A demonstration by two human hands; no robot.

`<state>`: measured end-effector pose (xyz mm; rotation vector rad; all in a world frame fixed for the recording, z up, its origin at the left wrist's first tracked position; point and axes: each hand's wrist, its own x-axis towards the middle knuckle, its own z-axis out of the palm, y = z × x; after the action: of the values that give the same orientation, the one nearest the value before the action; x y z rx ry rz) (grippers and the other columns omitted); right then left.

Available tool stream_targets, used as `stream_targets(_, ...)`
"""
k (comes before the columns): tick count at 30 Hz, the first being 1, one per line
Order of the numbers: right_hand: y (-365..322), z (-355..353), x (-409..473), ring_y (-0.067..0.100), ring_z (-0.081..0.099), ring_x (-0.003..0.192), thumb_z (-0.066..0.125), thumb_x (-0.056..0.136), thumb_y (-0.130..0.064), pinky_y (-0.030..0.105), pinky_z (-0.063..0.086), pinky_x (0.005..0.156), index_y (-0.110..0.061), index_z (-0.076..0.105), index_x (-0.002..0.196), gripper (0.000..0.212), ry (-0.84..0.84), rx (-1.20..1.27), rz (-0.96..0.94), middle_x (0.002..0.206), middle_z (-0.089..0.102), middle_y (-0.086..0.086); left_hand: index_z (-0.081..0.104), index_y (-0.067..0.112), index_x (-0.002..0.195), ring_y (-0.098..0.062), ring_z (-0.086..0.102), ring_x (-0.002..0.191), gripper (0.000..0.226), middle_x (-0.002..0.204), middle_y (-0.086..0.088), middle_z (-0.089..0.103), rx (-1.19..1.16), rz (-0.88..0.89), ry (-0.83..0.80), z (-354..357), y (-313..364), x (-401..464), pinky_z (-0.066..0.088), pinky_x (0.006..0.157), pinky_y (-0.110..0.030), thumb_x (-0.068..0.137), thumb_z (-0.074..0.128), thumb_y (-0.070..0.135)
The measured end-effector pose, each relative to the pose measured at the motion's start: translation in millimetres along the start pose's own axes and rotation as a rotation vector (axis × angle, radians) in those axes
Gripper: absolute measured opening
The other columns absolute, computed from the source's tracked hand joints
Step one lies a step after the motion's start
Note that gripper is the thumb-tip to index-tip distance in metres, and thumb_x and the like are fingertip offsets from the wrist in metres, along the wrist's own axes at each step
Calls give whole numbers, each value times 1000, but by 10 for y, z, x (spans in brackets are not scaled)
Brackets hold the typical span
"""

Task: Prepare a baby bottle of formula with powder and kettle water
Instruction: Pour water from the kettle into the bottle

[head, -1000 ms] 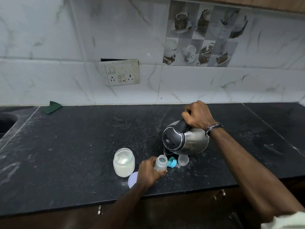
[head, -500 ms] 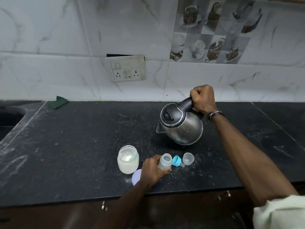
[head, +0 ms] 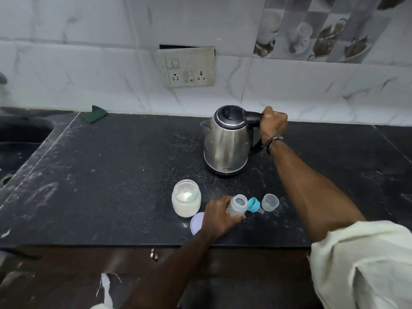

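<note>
Small clear plastic baby bottle [head: 238, 205] upright, mouth open, gripped in curled left hand [head: 219, 217]; open glass jar of white powder [head: 186, 198] just left of those fingers; right hand [head: 272, 124] wrapped round stainless-steel kettle [head: 227, 141] handle, seemingly set down.

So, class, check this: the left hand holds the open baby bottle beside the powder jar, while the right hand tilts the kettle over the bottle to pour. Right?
Not quite. In the head view the kettle is not tilted over the baby bottle: it stands upright on the counter, well behind it, the right hand gripping its handle. The left hand does hold the open bottle beside the powder jar.
</note>
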<state>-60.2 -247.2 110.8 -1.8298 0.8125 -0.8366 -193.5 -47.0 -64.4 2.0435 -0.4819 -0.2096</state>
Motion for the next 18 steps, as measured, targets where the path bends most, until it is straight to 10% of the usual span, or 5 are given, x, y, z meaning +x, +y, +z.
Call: stream_targets(18, 201, 979, 307, 16, 32, 45, 53, 85, -22, 29, 32, 54, -13, 38, 42, 46, 35, 11, 168, 44, 34, -2, 65, 35, 117, 0, 67, 96, 55, 108, 16, 72, -16, 49, -4, 20, -115, 20, 55, 83, -32, 69, 84, 53)
